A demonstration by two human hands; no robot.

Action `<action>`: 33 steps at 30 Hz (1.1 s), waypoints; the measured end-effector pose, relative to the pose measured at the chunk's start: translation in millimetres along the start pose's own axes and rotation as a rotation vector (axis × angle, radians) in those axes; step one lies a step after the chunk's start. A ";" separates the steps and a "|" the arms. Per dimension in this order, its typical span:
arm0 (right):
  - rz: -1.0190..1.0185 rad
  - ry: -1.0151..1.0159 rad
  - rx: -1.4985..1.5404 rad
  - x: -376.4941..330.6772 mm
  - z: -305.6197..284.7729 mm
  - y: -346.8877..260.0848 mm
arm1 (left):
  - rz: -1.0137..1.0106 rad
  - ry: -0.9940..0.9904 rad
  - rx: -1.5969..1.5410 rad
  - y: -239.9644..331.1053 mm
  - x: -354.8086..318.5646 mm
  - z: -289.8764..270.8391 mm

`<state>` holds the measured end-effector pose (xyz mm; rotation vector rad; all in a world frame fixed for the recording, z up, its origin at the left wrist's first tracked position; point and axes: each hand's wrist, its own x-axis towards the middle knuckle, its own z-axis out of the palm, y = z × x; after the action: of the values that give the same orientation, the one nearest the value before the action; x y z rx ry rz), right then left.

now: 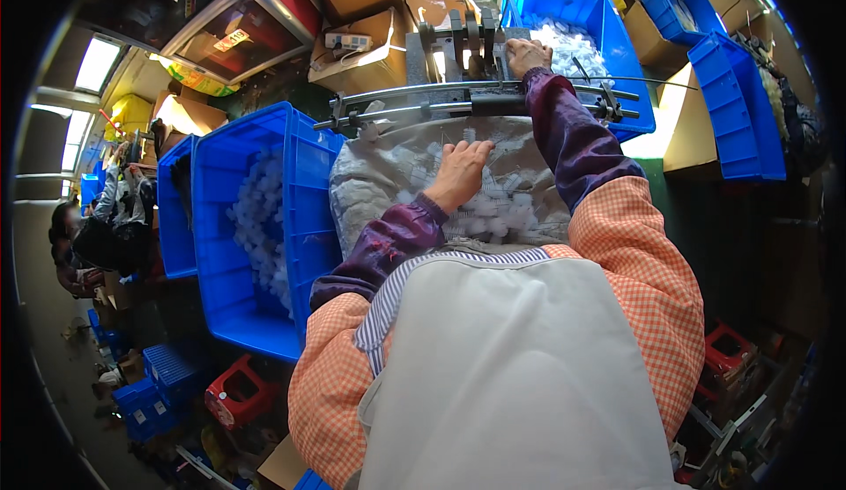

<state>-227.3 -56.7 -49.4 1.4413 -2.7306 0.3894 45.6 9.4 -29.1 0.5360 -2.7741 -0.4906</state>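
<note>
My left hand (462, 173) hovers over a grey cloth (361, 173) spread in front of me, its fingers slightly bent and apart, with nothing visible in them. Below it, a heap of small white plastic pieces (493, 215) lies in the cloth's hollow. My right hand (530, 56) reaches farther forward, to the right side of a metal bench machine (471, 40). Its fingers are curled in against the machine; whatever they grip is too small or hidden to make out. Metal rods (405, 93) run across the machine's front, between it and the cloth.
A deep blue bin (225, 287) holding white pieces stands at my left. Behind the machine on the right is another blue bin (630, 93) with white pieces (568, 45). Cardboard boxes (357, 58) stand beyond. A red stool (238, 393) sits lower left. Another person (110, 226) is far left.
</note>
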 end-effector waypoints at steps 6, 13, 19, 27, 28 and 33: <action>0.015 0.018 -0.081 -25.4 -19.5 4.3 | -0.010 0.044 -0.086 -4.0 2.0 1.2; -0.017 0.022 -0.043 -22.9 -2.4 -20.7 | 0.060 0.029 -0.281 8.0 7.1 -7.9; -0.059 0.050 -0.091 -25.5 3.6 -58.9 | 0.104 0.105 -0.333 0.1 6.8 -1.2; -0.037 0.019 -0.090 -22.7 -4.1 -12.0 | -0.011 0.213 -0.389 1.8 7.9 -13.7; -0.061 0.050 -0.055 -21.4 -4.0 -3.0 | -0.014 0.211 -0.394 1.8 9.0 -15.3; -0.049 -0.049 -0.109 -0.2 -7.8 25.2 | 0.004 0.290 -0.449 3.7 18.0 -19.9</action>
<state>-248.5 -41.1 -47.1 1.5062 -2.7005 0.2021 34.7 0.0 -6.1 0.4504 -2.2907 -0.9221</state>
